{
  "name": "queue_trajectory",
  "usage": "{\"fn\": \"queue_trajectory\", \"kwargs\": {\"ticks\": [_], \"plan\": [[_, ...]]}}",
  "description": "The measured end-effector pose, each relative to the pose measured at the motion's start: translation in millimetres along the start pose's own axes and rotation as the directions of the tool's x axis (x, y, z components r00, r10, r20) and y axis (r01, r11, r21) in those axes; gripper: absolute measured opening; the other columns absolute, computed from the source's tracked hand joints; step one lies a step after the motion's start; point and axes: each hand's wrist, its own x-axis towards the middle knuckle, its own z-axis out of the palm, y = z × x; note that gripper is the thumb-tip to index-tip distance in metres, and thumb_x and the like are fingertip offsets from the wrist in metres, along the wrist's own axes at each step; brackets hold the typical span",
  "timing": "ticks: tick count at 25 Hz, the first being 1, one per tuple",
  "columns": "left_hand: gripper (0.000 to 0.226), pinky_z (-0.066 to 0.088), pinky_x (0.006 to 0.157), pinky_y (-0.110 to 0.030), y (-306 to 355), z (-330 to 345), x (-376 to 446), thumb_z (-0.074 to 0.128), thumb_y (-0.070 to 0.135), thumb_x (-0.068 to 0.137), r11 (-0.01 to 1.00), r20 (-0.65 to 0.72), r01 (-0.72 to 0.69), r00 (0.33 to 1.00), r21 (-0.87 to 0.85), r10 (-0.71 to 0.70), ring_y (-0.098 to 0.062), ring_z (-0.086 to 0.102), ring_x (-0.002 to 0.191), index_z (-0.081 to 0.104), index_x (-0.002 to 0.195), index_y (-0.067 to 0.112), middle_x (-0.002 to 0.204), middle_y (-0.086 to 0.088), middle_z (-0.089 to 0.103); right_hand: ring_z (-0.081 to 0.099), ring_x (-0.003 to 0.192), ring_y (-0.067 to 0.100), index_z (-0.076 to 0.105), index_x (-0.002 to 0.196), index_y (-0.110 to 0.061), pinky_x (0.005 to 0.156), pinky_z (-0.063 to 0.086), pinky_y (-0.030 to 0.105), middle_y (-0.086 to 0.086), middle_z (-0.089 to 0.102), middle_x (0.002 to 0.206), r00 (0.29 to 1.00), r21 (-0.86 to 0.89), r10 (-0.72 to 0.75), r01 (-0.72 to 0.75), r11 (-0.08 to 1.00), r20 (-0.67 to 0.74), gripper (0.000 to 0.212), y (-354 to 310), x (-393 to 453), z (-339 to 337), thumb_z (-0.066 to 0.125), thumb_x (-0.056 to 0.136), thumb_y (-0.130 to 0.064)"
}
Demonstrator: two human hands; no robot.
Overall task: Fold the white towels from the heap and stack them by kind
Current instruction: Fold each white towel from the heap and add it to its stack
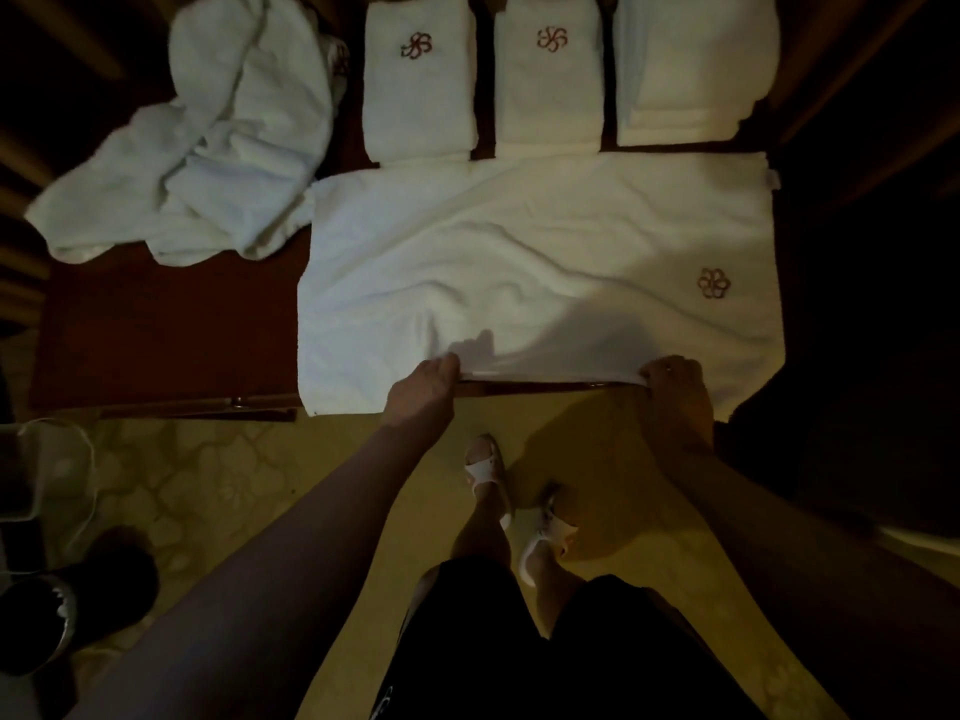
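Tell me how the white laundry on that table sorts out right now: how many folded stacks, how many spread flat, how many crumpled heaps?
Folded stacks: 3, two with a logo on top and one plain
Spread towel, its near edge gripped by the left hand and right hand: 1
Crumpled heap: 1
Total: 5

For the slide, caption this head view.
Both hands, left hand and right hand, pinch the spread white towel's near edge.

My arms (332, 537) are bare right up to where they leave the view, with no sleeves showing. I wear black shorts (519, 641), and below them my legs are bare. On my feet are white open-toed slippers (488, 470) with broad straps.
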Motion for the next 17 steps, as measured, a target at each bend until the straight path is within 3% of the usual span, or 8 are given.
{"fn": "queue_trajectory", "kwargs": {"ticks": [2, 4, 8, 11, 13, 17], "plan": [[0.013, 0.038, 0.054, -0.035, 1, 2, -4, 0.049, -0.001, 0.09, 0.989, 0.048, 0.057, 0.998, -0.137, -0.051, -0.034, 0.056, 0.075, 0.052, 0.1, 0.006, 0.09, -0.015, 0.058, 0.045, 0.116, 0.036, 0.06, 0.111, -0.003, 0.076, 0.046, 0.045, 0.018, 0.051, 0.12, 0.993, 0.024, 0.118, -0.119, 0.993, 0.019, 0.025, 3, -12, -7, 0.058, 0.087, -0.01], [0.009, 0.038, 0.059, -0.034, 3, 1, -3, 0.044, 0.002, 0.094, 0.969, 0.057, 0.117, 0.993, -0.218, -0.107, -0.033, 0.056, 0.076, 0.048, 0.099, 0.008, 0.092, -0.014, 0.056, 0.043, 0.119, 0.034, 0.059, 0.115, -0.005, 0.075, 0.046, 0.046, 0.016, 0.05, 0.122, 0.989, -0.009, 0.147, -0.147, 0.989, 0.001, 0.026, 5, -20, -11, 0.056, 0.09, -0.013], [0.009, 0.036, 0.064, -0.032, 10, -6, 1, 0.04, 0.008, 0.098, 0.936, -0.012, 0.2, 0.977, -0.289, -0.212, -0.029, 0.053, 0.078, 0.049, 0.096, 0.008, 0.089, -0.013, 0.055, 0.046, 0.115, 0.036, 0.057, 0.116, -0.003, 0.084, 0.044, 0.043, 0.019, 0.052, 0.12, 0.967, 0.161, 0.255, -0.247, 0.955, -0.028, 0.027, 17, -18, -20, 0.052, 0.09, -0.005], [0.009, 0.036, 0.063, -0.033, 19, -13, 8, 0.042, 0.011, 0.098, 0.926, -0.115, 0.185, 0.966, -0.329, -0.233, -0.03, 0.051, 0.079, 0.05, 0.093, 0.007, 0.087, -0.015, 0.056, 0.05, 0.106, 0.037, 0.058, 0.107, -0.006, 0.085, 0.044, 0.041, 0.02, 0.057, 0.109, 0.934, 0.257, 0.343, -0.309, 0.916, -0.1, 0.024, 28, -10, -31, 0.06, 0.084, -0.008], [0.008, 0.04, 0.062, -0.036, 27, -17, 10, 0.047, 0.01, 0.096, 0.939, -0.169, 0.167, 0.96, -0.299, -0.225, -0.033, 0.051, 0.081, 0.052, 0.093, 0.005, 0.085, -0.017, 0.056, 0.046, 0.106, 0.038, 0.06, 0.101, -0.005, 0.086, 0.041, 0.044, 0.02, 0.056, 0.105, 0.934, 0.191, 0.32, -0.289, 0.938, -0.157, 0.02, 32, -8, -42, 0.056, 0.081, -0.003], [0.025, 0.046, 0.071, -0.037, 35, -36, 24, 0.059, 0.033, 0.089, 0.941, -0.037, 0.226, 0.969, -0.251, -0.243, -0.031, 0.05, 0.096, 0.066, 0.099, 0.011, 0.092, -0.012, 0.06, 0.04, 0.114, 0.04, 0.063, 0.099, -0.005, 0.086, 0.044, 0.047, 0.021, 0.048, 0.118, 0.929, 0.022, 0.291, -0.294, 0.955, -0.229, 0.019, 28, 1, -70, 0.049, 0.087, -0.001]]}}
